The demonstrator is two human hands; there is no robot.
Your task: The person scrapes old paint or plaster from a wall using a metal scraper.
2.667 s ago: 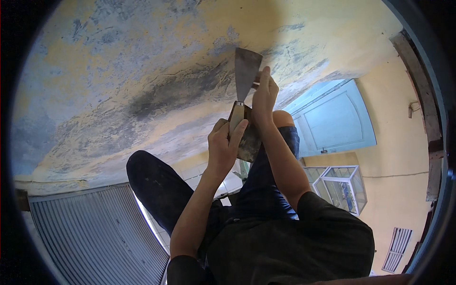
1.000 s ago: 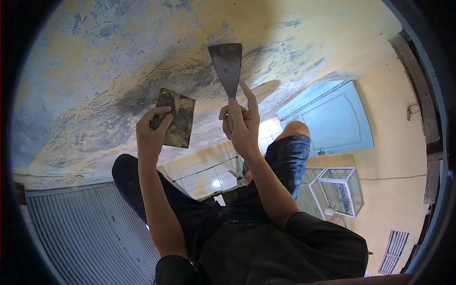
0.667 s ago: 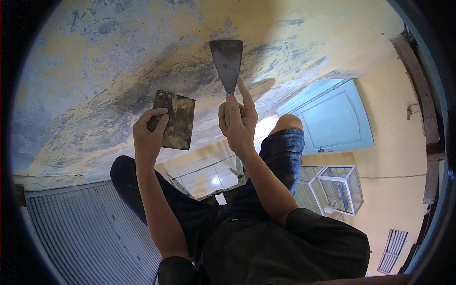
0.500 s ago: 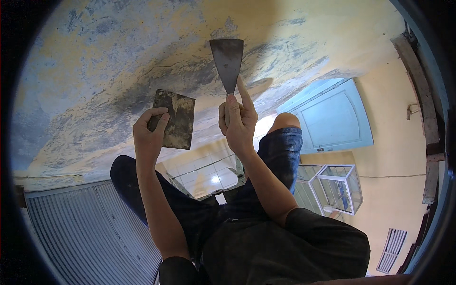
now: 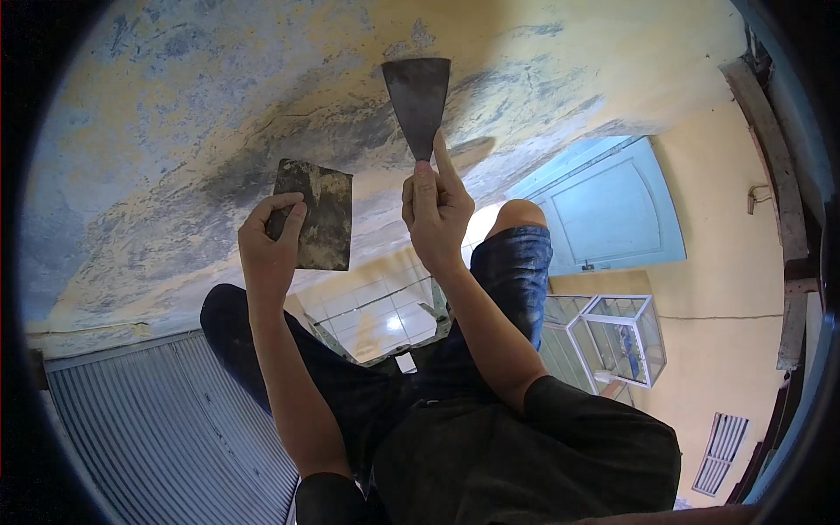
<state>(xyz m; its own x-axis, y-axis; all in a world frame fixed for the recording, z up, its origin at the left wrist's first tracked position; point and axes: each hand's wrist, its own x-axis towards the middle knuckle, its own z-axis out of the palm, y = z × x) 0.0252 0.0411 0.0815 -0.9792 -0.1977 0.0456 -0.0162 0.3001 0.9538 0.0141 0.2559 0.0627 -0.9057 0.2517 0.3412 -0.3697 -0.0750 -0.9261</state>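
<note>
My left hand [image 5: 269, 249] pinches a stained, dark square plate [image 5: 325, 223] between thumb and fingers, at centre-left. To its right, my right hand [image 5: 437, 227] is closed round the handle of a putty knife, index finger stretched up beside the dark, flared blade [image 5: 416, 96]. The blade points up, apart from the plate. Both tools are in front of a mottled yellow and blue-grey wall [image 5: 175, 149] with dark scraped patches; whether either touches it I cannot tell.
My knees show beneath my arms, with white floor tiles [image 5: 398, 306] between them. A corrugated shutter [image 5: 157, 420] is lower left. At right are a light-blue door [image 5: 612, 210], a glass display case [image 5: 621, 337], a slatted vent [image 5: 722, 451] and wooden beams [image 5: 757, 122].
My hands have parted since the earliest frame: the putty knife passed from left to right hand, while the left carried the plate leftward. Lately both tools rose slightly.
</note>
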